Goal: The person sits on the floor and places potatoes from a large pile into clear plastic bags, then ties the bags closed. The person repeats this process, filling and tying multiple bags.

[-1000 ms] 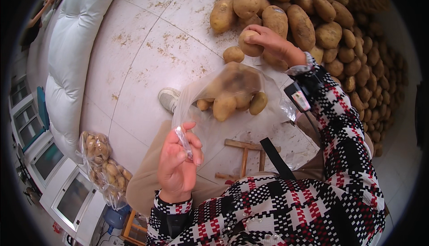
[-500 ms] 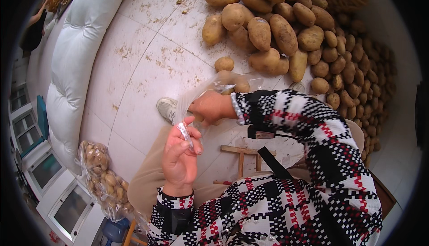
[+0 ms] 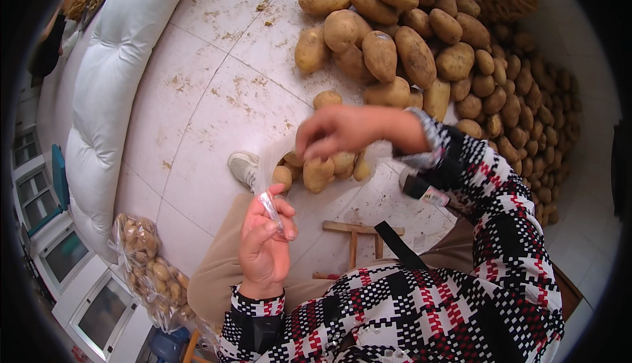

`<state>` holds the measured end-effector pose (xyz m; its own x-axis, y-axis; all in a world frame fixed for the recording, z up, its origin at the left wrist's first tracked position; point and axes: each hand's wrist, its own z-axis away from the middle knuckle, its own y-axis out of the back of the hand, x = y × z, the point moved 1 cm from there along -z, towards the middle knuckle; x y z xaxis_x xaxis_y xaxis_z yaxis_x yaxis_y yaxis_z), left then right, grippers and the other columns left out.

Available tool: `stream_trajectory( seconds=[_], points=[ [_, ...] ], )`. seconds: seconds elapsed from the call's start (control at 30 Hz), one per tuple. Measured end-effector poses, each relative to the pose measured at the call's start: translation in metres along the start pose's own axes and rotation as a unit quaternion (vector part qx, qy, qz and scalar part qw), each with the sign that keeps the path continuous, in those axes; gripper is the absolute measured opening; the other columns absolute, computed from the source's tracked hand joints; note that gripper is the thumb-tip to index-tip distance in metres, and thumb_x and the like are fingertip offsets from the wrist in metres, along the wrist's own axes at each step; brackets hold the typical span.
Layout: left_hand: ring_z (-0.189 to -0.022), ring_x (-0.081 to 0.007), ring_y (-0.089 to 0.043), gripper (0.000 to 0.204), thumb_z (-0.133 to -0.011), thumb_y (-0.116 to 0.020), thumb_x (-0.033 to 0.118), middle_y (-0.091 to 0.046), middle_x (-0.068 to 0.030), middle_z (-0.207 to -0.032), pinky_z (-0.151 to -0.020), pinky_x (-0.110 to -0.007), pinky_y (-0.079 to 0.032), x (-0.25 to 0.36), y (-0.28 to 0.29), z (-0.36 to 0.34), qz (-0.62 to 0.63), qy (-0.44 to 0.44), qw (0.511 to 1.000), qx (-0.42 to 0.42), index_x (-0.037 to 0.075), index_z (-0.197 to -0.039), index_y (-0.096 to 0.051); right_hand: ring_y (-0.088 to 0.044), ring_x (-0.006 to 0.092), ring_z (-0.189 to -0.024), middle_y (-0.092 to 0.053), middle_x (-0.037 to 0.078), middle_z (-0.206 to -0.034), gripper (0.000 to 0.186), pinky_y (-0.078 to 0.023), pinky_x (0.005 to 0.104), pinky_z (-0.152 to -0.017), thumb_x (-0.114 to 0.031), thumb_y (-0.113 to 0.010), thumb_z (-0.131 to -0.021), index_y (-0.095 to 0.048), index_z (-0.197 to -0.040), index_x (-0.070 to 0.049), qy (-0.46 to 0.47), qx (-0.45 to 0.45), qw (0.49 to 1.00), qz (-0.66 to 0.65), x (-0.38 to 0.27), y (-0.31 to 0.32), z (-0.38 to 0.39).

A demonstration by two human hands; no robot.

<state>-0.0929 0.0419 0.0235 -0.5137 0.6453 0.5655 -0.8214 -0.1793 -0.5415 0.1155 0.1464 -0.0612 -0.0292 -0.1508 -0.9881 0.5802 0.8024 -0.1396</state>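
My left hand (image 3: 266, 241) pinches the gathered edge of a clear plastic bag (image 3: 266, 167) between thumb and fingers. Several potatoes (image 3: 318, 174) lie inside the bag, which rests on the floor between my legs. Above it is my right hand (image 3: 342, 130), slightly blurred, its fingers loosely bent and apart, with nothing visible in them. Just beyond that hand sits a single potato (image 3: 327, 99) on the floor. My right forearm and hand cover part of the bag's far side.
A large heap of potatoes (image 3: 454, 61) spreads from the far middle down the right side. Filled clear bags of potatoes (image 3: 158, 274) stand at lower left. A long white cushion (image 3: 108, 80) runs along the left. A wooden stool (image 3: 353, 230) is near my lap.
My right hand has come up out of the bag and moved away and right, uncovering the potatoes inside. My left hand keeps its hold on the bag's edge, almost still.
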Motion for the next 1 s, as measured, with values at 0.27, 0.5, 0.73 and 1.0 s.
stream_trajectory(
  seconds=[0.27,0.5,0.73,1.0],
  points=[
    [-0.065,-0.0117,-0.051,0.066,-0.07,-0.062,0.022,-0.054,-0.0105,-0.091,-0.06,-0.021,-0.039,0.004,-0.003,0.0,-0.037,0.015,0.999,-0.02,-0.007,-0.123,-0.036,-0.059,0.029,-0.082,-0.062,0.015,-0.086,0.025,-0.048,0.0355,-0.074,-0.015,-0.061,-0.072,-0.059,-0.094,-0.003,-0.254,0.226,0.872,0.352,0.119,0.087,0.016],
    [-0.066,-0.0135,-0.052,0.074,-0.066,-0.066,0.025,-0.053,-0.0132,-0.092,-0.061,-0.022,-0.041,0.006,-0.009,-0.001,-0.038,0.033,0.999,-0.004,-0.007,-0.124,-0.033,-0.053,0.0329,-0.097,-0.053,0.016,-0.105,0.026,-0.045,0.0398,-0.08,-0.01,-0.052,-0.076,-0.055,-0.101,-0.008,-0.253,0.196,0.816,0.482,0.183,0.059,-0.005],
    [-0.066,-0.0142,-0.052,0.077,-0.066,-0.066,0.027,-0.053,-0.0136,-0.093,-0.062,-0.022,-0.041,0.008,-0.015,-0.007,-0.042,0.034,0.999,0.002,-0.008,-0.125,-0.032,-0.055,0.0342,-0.088,-0.056,0.019,-0.095,0.027,-0.046,0.0418,-0.076,-0.012,-0.053,-0.075,-0.049,-0.101,-0.005,-0.272,0.248,0.82,0.438,0.194,0.063,-0.007],
    [-0.066,-0.0117,-0.051,0.07,-0.07,-0.062,0.027,-0.054,-0.0099,-0.093,-0.059,-0.02,-0.039,0.006,-0.011,-0.006,-0.027,-0.002,1.0,0.009,-0.007,-0.124,-0.034,-0.056,0.0295,-0.09,-0.057,0.018,-0.096,0.055,-0.045,0.0347,-0.078,-0.026,-0.071,-0.064,-0.047,-0.105,0.0,-0.21,0.321,0.897,0.22,0.112,0.071,0.016]
  ],
)
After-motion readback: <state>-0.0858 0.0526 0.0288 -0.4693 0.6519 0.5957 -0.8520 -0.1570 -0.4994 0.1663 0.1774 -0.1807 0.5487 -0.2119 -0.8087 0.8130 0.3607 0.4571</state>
